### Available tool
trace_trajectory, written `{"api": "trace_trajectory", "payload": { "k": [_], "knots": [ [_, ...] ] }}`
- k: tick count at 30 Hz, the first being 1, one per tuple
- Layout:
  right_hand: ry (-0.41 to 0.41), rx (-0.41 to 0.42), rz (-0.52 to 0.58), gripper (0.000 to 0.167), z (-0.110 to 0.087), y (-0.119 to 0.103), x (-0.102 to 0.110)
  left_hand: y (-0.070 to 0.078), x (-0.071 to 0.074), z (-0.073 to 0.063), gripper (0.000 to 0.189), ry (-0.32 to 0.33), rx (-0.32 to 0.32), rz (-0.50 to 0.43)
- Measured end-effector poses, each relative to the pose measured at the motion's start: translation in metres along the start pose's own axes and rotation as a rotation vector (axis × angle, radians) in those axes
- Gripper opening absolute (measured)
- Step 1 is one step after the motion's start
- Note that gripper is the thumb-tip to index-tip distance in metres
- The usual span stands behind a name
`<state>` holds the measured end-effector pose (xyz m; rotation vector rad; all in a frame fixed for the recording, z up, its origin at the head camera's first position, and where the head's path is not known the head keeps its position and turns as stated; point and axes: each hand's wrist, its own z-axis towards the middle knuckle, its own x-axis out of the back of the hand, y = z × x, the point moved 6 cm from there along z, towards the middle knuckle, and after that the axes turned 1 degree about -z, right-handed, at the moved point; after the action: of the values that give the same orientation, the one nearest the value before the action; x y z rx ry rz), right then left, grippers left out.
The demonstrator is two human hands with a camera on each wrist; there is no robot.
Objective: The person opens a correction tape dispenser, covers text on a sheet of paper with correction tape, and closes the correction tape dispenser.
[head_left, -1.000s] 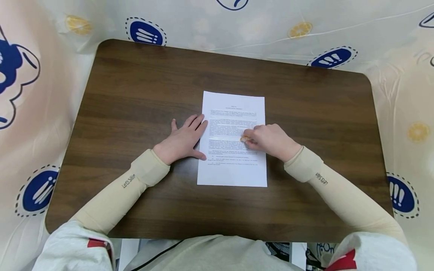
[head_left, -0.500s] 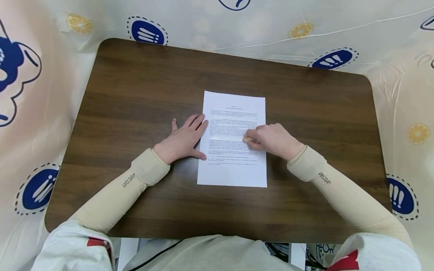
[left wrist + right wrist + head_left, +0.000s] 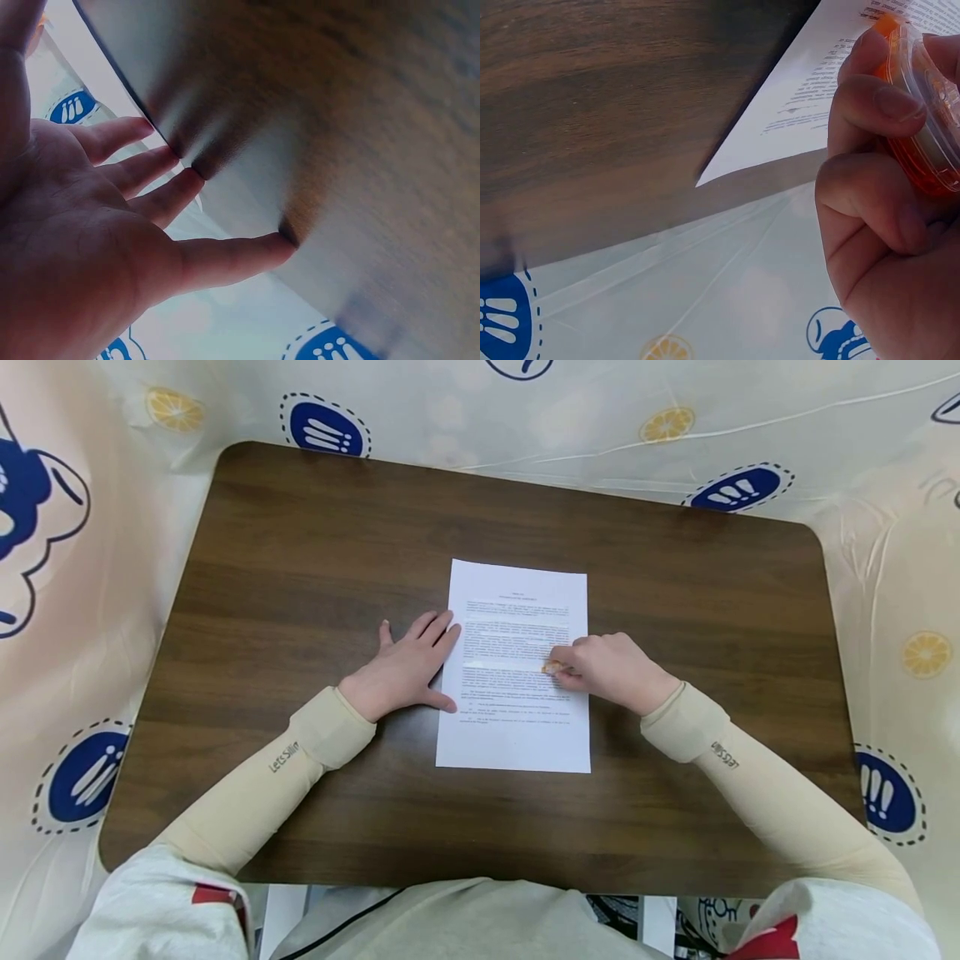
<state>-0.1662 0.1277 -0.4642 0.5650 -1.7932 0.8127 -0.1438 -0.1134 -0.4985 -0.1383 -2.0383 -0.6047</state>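
A printed sheet of paper (image 3: pixel 517 747) lies on the brown table. My left hand (image 3: pixel 405 668) rests at its left edge with spread, straight fingers; the fingertips and thumb tip overlap the sheet. In the left wrist view, that hand's fingertips (image 3: pixel 196 172) meet the surface. Over the right half of the page, my right hand (image 3: pixel 611 670) pinches a small orange and clear plastic correction tape (image 3: pixel 551 667). Curled fingers and thumb grip its casing (image 3: pixel 934 161) in the right wrist view. Its tip is hidden. A pale strip (image 3: pixel 495 666) runs across the text to its left.
Wood-grain tabletop (image 3: pixel 315 552) surrounds the sheet on all sides. A pale printed plastic sheet (image 3: pixel 585 435) hangs around the table's back and sides. The person's torso (image 3: pixel 480 918) is at the front edge, with a dark cable (image 3: pixel 345 927) across it.
My right hand has slid a little to the right across the page with the correction tape. The left hand and the paper have stayed in place.
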Motion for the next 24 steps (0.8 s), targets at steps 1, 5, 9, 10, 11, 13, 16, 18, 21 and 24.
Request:
{"api": "trace_trajectory", "payload": {
  "k": [1, 5, 9, 10, 11, 13, 16, 18, 21, 24],
  "knots": [
    [0.0, -0.003, 0.001, 0.011, -0.001, 0.001, 0.0, 0.0, 0.0, 0.0, 0.122, -0.001, 0.001, -0.001],
    [0.004, -0.019, -0.002, 0.011, -0.004, 0.005, -0.001, 0.001, 0.001, -0.001, 0.122, -0.002, 0.0, -0.007],
    [0.018, -0.031, -0.002, 0.012, -0.008, 0.009, -0.002, 0.0, 0.001, -0.002, 0.122, 0.002, -0.002, -0.005],
    [0.024, -0.03, 0.0, 0.012, -0.009, 0.01, -0.001, 0.0, 0.001, -0.002, 0.122, 0.003, -0.003, -0.004],
    [0.029, -0.028, 0.001, 0.012, -0.01, 0.01, -0.001, 0.0, 0.001, -0.001, 0.122, 0.004, -0.003, -0.001],
    [0.037, -0.023, 0.003, 0.013, -0.011, 0.01, 0.0, -0.001, 0.001, -0.001, 0.122, 0.004, -0.003, 0.005],
    [0.033, -0.029, 0.0, 0.012, -0.013, 0.011, 0.0, 0.0, 0.001, -0.001, 0.122, 0.004, -0.005, 0.003],
    [0.024, -0.035, 0.004, 0.013, -0.015, 0.011, 0.001, 0.0, 0.001, -0.001, 0.122, 0.002, -0.005, 0.001],
    [0.013, -0.043, 0.01, 0.015, -0.016, 0.012, 0.001, 0.0, 0.001, -0.001, 0.122, 0.003, -0.007, -0.001],
    [0.005, -0.053, 0.007, 0.016, -0.017, 0.014, 0.001, 0.0, 0.002, -0.001, 0.122, 0.003, -0.005, 0.001]
  ]
}}
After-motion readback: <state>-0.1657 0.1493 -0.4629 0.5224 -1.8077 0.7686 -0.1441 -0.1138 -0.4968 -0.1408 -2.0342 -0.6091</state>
